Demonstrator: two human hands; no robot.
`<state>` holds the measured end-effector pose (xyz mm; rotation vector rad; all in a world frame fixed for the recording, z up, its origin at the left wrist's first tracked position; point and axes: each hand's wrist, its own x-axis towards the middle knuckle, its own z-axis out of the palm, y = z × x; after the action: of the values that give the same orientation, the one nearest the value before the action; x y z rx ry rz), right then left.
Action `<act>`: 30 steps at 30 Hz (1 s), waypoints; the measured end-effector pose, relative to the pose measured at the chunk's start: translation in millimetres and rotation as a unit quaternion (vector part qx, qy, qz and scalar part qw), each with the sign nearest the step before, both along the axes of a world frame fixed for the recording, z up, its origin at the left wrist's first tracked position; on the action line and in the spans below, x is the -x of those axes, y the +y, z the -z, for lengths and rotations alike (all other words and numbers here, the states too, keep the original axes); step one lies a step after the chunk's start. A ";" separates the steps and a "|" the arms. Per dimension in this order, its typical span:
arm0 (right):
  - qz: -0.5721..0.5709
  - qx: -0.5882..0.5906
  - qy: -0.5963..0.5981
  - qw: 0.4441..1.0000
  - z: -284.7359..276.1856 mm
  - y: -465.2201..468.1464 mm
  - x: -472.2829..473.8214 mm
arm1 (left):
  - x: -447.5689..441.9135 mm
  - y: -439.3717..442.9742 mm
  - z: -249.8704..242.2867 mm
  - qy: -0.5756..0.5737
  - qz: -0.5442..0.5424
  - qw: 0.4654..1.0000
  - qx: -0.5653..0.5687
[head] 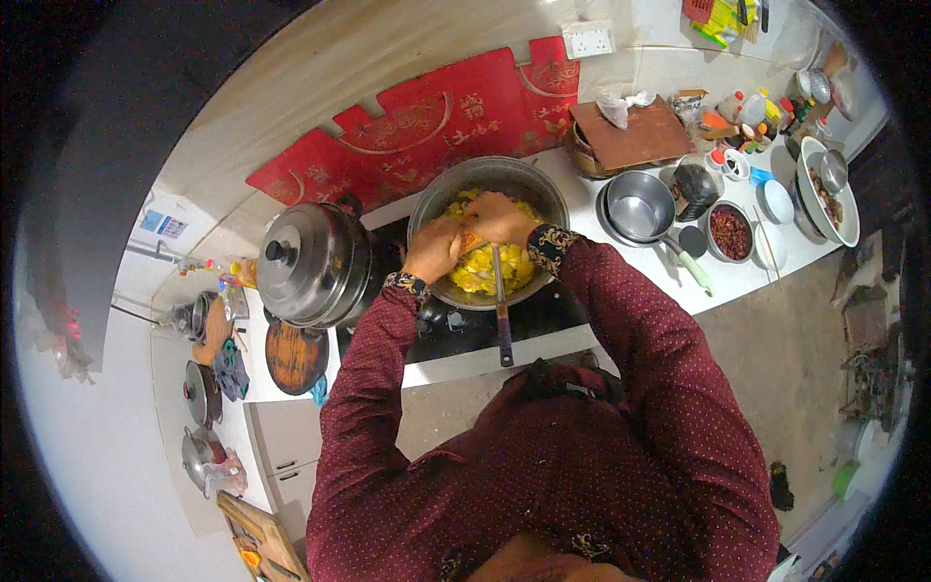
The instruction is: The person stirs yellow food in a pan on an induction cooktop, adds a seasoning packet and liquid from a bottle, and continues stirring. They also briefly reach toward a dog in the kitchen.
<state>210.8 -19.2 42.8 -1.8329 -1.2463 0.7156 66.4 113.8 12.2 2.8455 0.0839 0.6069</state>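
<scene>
Both hands are together above a large metal wok [489, 169] on the black stove top. Chopped yellow food [502, 270] fills the wok's bottom. My left hand [434, 249] pinches a small orange packet [471, 240] from the left. From the right, the curled fingers of my right hand [502, 218] meet the packet's upper edge. The hands hide much of the packet, so I cannot tell if it is torn. A long-handled utensil [502, 320] leans over the wok's near rim, its head hidden in the food; neither hand grips it.
A lidded steamer pot [309, 265] stands left of the wok. Rightwards are a saucepan [641, 205], a bowl of reddish pieces [729, 231], several bottles [753, 109] and a large white basin [847, 218]. A round wooden board [294, 356] lies at left. Red cardboard [451, 109] lines the wall.
</scene>
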 end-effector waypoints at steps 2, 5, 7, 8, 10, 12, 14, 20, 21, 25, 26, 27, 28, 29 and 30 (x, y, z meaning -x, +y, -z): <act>-0.041 -0.025 -0.222 0.974 15.3 5.2 -13.2 | -8.4 -1.8 -5.9 0.026 0.038 0.999 0.004; -0.077 -0.091 -0.296 0.948 5.0 -4.5 -3.5 | -1.4 -4.2 -9.9 0.023 0.056 0.996 0.068; -0.061 -0.162 -0.299 0.938 3.6 -14.2 0.5 | -0.4 -8.3 -13.7 0.023 0.075 0.991 0.106; -0.053 -0.198 -0.299 0.932 2.8 -18.0 2.3 | 0.7 -9.0 -16.0 0.033 0.087 0.989 0.112; -0.039 -0.212 -0.308 0.927 3.6 -24.0 5.4 | 1.6 -16.2 -24.2 0.039 0.100 0.987 0.123; -0.033 -0.211 -0.311 0.926 7.3 -27.1 5.2 | 1.6 -26.3 -31.3 0.032 0.101 0.986 0.131; -0.033 -0.197 -0.308 0.930 13.8 -26.9 2.4 | 1.9 -29.9 -29.8 0.025 0.098 0.989 0.107; -0.020 -0.244 -0.353 0.903 9.5 -25.1 12.7 | 12.6 -35.2 -43.7 -0.027 0.098 0.995 0.008; -0.015 -0.242 -0.388 0.889 11.1 -25.0 12.7 | 11.8 -35.8 -45.0 -0.028 0.102 0.994 0.000; -0.017 -0.156 -0.491 0.857 33.4 -19.9 6.3 | 11.7 -38.9 -37.6 -0.036 0.107 0.993 -0.041; -0.013 -0.136 -0.486 0.863 39.7 -21.5 4.0 | 10.3 -40.5 -34.6 -0.039 0.096 0.994 -0.041; -0.009 -0.099 -0.436 0.895 40.5 -22.8 1.8 | 7.4 -44.4 -33.0 -0.043 0.085 0.995 -0.040; -0.004 -0.061 -0.383 0.922 40.9 -23.3 -0.5 | 6.0 -46.1 -31.8 -0.046 0.073 0.996 -0.038; 0.016 -0.042 -0.299 0.953 41.5 -23.3 -2.3 | 4.9 -42.5 -31.9 -0.043 0.069 0.996 -0.025; 0.039 -0.029 -0.217 0.975 38.8 -21.4 -6.6 | 3.0 -36.9 -32.6 -0.039 0.067 0.997 -0.011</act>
<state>217.4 -40.6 3.9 -2.0418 -1.4390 0.2344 63.4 77.0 44.8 2.8167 -0.1255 0.6933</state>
